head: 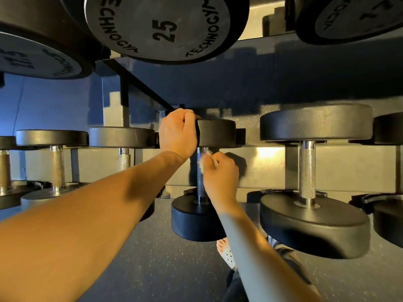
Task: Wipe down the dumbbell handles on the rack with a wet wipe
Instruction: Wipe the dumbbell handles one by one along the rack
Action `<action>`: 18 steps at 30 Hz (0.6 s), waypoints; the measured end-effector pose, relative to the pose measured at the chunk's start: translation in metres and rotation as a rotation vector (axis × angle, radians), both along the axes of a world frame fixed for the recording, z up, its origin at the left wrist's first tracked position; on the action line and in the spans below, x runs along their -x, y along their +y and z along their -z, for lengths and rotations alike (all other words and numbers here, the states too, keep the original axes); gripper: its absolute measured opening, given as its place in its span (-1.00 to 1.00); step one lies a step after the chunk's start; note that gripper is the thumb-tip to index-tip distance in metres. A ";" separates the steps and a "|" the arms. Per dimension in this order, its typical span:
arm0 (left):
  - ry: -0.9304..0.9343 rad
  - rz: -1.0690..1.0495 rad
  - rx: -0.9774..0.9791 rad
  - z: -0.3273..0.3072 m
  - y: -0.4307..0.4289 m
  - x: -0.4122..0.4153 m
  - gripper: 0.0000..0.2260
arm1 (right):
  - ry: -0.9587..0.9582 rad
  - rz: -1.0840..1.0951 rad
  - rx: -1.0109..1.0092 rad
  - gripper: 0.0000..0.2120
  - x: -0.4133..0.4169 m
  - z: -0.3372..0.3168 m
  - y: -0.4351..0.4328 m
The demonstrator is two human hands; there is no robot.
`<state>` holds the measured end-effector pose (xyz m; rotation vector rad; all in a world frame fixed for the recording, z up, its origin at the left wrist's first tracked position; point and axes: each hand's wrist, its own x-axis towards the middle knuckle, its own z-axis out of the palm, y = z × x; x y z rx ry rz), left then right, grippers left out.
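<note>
1. Left of the left hand (177, 132), just beside it, a neighbouring dumbbell (123, 137) lies across the rack (272, 168). More dumbbells sit further out on that side.
2. Above the left hand, on the upper tier, hangs the big head of a dumbbell marked 25 (165, 27).
3. The left hand is clenched round the far head (218, 132) of the middle dumbbell, with the fingers curled over its top edge and the wrist pointing down toward the camera.
4. Directly below that hand and touching the right hand's fingers runs the knurled handle (199, 184), the thing being cleaned. It ends in the near head (194, 219), below the right wrist.
5. The wet wipe (209, 152) is bunched in the right hand's fingers and pressed against the upper part of the handle.
6. The right hand (220, 171) grasps the wipe, fingers curled in toward the metal.
7. Well to the right of the right hand rests a larger dumbbell (314, 223), its handle bare.
8. Under the right forearm, a foot (224, 247) stands on the speckled floor (163, 258).
</note>
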<state>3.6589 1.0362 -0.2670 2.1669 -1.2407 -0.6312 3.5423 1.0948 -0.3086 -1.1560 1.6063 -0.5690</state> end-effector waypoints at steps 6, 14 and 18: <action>0.008 0.014 0.002 0.000 -0.001 0.000 -0.68 | 0.150 -0.280 0.076 -0.64 0.010 -0.006 0.018; 0.004 0.006 0.021 0.003 -0.001 -0.001 -0.66 | 0.059 -0.275 -0.041 -0.70 0.008 -0.015 0.013; -0.012 0.006 0.022 0.003 -0.001 -0.001 -0.67 | -0.005 -0.177 0.053 -0.67 0.010 -0.012 0.008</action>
